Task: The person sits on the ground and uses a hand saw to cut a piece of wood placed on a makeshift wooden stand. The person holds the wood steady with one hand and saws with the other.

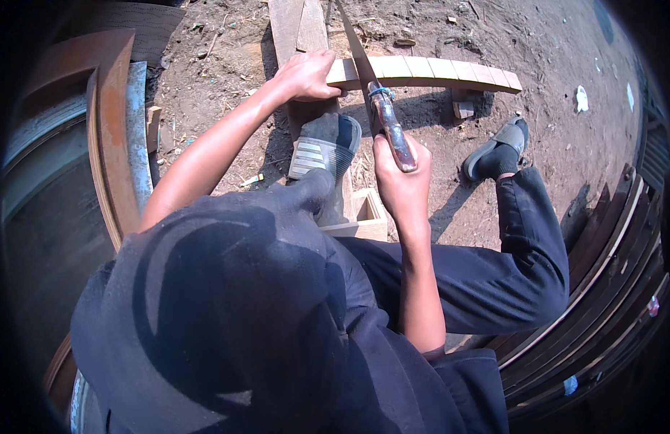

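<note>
My left hand [309,78] grips the left end of a pale, curved wooden piece [443,72] marked with crosswise lines, over a wooden plank [291,25]. My right hand [401,170] holds the dark, worn handle [390,124] of a hand saw, with blue binding near the blade. The saw blade [353,43] lies across the curved piece just right of my left hand. My sandalled left foot [322,152] rests on the plank below that hand. A small block [463,108] is under the right part of the curved piece.
Wooden and metal frames [111,130] lean at the left. A small wooden box [367,224] sits below my right hand. My other sandalled foot [498,148] is on the dirt ground [552,50]. Dark slats [595,304] line the right side, and white scraps [582,98] lie on the dirt.
</note>
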Demonstrator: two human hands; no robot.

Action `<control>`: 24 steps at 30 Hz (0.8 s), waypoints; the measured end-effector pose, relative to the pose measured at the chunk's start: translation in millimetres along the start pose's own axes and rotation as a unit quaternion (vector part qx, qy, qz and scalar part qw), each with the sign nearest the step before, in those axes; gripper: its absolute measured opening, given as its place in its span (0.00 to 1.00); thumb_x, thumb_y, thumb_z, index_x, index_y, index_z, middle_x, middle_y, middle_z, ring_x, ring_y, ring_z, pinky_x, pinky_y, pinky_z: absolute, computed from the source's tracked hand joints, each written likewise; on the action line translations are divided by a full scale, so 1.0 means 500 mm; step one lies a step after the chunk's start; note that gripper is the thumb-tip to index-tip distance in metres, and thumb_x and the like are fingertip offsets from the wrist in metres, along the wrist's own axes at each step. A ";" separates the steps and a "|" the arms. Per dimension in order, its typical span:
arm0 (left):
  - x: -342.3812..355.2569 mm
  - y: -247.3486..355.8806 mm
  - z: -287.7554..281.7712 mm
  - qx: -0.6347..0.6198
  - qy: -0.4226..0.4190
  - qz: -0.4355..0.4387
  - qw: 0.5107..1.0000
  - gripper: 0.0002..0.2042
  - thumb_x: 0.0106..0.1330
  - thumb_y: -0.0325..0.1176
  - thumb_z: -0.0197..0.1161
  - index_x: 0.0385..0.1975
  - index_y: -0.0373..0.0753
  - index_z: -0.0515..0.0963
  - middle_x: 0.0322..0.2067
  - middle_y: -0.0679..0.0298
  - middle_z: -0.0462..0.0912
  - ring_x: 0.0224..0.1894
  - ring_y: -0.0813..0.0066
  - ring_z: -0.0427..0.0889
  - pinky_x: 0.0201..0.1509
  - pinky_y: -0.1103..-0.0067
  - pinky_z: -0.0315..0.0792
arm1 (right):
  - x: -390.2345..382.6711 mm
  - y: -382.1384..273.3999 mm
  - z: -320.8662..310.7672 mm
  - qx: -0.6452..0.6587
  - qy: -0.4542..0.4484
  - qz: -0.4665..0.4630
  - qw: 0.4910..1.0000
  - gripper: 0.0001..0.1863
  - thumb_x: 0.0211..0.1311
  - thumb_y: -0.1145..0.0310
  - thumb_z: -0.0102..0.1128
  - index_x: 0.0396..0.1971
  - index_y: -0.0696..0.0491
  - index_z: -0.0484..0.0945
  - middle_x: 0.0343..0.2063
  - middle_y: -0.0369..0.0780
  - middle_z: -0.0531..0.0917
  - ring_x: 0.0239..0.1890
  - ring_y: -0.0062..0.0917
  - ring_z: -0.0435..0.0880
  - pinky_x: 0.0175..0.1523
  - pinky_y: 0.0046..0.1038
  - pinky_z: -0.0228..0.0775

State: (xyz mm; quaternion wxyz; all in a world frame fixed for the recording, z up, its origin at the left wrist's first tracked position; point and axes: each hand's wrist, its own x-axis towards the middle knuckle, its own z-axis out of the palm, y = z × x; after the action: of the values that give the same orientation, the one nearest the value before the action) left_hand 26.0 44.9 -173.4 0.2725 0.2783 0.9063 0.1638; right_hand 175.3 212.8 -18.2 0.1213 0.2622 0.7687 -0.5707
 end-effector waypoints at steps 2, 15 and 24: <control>-0.026 -0.024 -0.009 0.012 0.004 -0.022 1.000 0.29 0.46 0.48 0.66 0.40 0.30 0.68 0.41 0.44 0.75 0.46 0.46 0.76 0.49 0.61 0.71 | 0.000 0.006 0.008 0.020 -0.020 -0.008 1.000 0.11 0.57 0.74 0.54 0.17 0.60 0.69 0.11 0.35 0.67 0.18 0.13 0.64 0.23 0.25 0.58; -0.004 0.003 0.010 0.008 0.040 0.020 0.999 0.28 0.46 0.45 0.67 0.39 0.29 0.66 0.38 0.43 0.75 0.44 0.45 0.76 0.48 0.61 0.71 | -0.059 0.006 -0.013 -0.003 0.008 0.001 1.000 0.08 0.57 0.75 0.55 0.20 0.61 0.72 0.13 0.35 0.70 0.18 0.13 0.65 0.24 0.24 0.59; -0.010 0.005 0.003 0.002 0.017 0.003 1.000 0.27 0.46 0.43 0.67 0.38 0.29 0.67 0.39 0.44 0.75 0.44 0.46 0.76 0.48 0.61 0.71 | 0.005 0.012 0.021 0.013 0.008 -0.005 1.000 0.12 0.56 0.73 0.55 0.16 0.60 0.68 0.11 0.38 0.67 0.17 0.15 0.64 0.23 0.27 0.58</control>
State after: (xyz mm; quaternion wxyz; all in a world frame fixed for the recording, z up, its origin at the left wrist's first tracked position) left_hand 31.5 44.2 -171.7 0.2559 0.2788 0.9103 0.1676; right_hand 175.2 205.1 -27.8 0.1083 0.2644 0.7633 -0.5795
